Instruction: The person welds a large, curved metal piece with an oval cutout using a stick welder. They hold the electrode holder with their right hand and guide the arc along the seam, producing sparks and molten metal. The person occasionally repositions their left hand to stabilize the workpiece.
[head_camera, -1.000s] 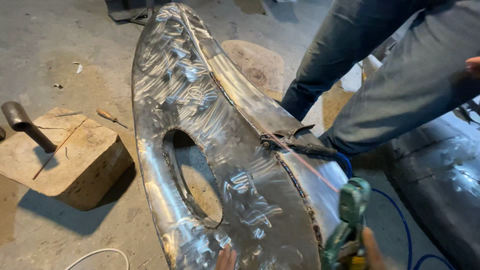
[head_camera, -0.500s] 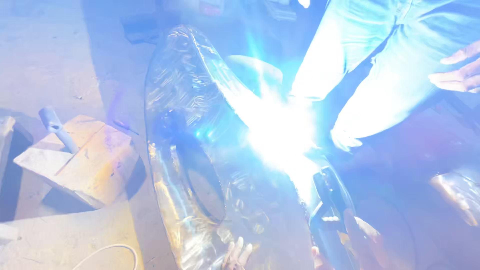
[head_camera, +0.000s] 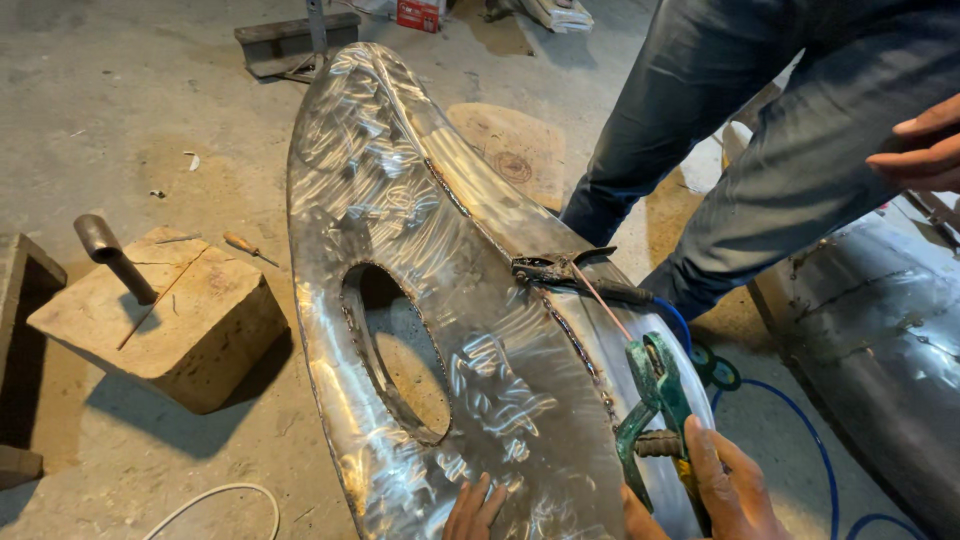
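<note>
A large shiny sheet-metal shell (head_camera: 400, 220) with an oval hole (head_camera: 395, 350) lies on the floor in front of me. My right hand (head_camera: 725, 485) grips a green electrode holder (head_camera: 655, 400); its thin welding rod (head_camera: 600, 300) points up-left along the shell's welded seam. No arc is burning. A dark clamp (head_camera: 555, 268) with a cable sits on the seam just beyond the rod tip. My left hand (head_camera: 475, 510) rests with fingers spread on the shell's near edge, holding nothing.
Another person's legs in dark trousers (head_camera: 760, 150) stand at the right, with a hand (head_camera: 920, 150) on the thigh. A wooden block (head_camera: 190, 320) with a metal stake (head_camera: 110, 255) is at left. A blue cable (head_camera: 800, 420) and a second metal shell (head_camera: 880, 340) lie at right.
Half a second ago a bright welding arc flared at the seam; it has gone out. The electrode holder has shifted slightly.
</note>
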